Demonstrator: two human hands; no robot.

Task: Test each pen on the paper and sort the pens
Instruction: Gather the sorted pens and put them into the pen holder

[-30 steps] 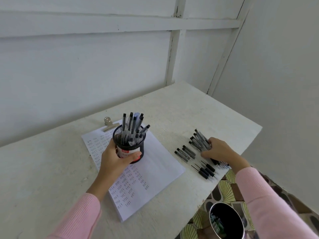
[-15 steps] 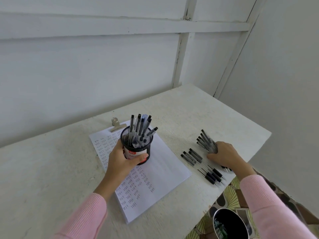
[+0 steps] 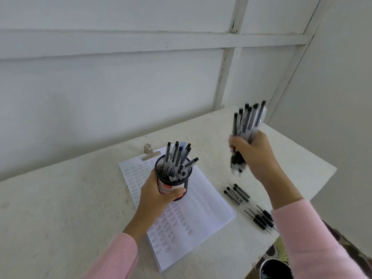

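Observation:
My left hand (image 3: 159, 196) grips a black mesh pen cup (image 3: 177, 178) full of black-capped pens, standing on the sheet of paper (image 3: 203, 210) covered in small pen marks. My right hand (image 3: 253, 156) holds a bundle of pens (image 3: 247, 127) upright in the air, above the table and to the right of the cup; the bundle is motion-blurred. Several more pens lie on the table right of the paper in two small groups: a nearer-centre group of pens (image 3: 237, 194) and a front group of pens (image 3: 261, 218) by the table edge.
A metal clip (image 3: 150, 152) holds the paper's far end. The white table (image 3: 60, 208) meets a white wall behind and ends close on the right. A dark round container (image 3: 275, 268) sits below the table's front right edge, over a patterned floor.
My right hand has closed round a bunch of pens lying on the table and lifted them up and to the left. My left hand has kept hold of the pen cup.

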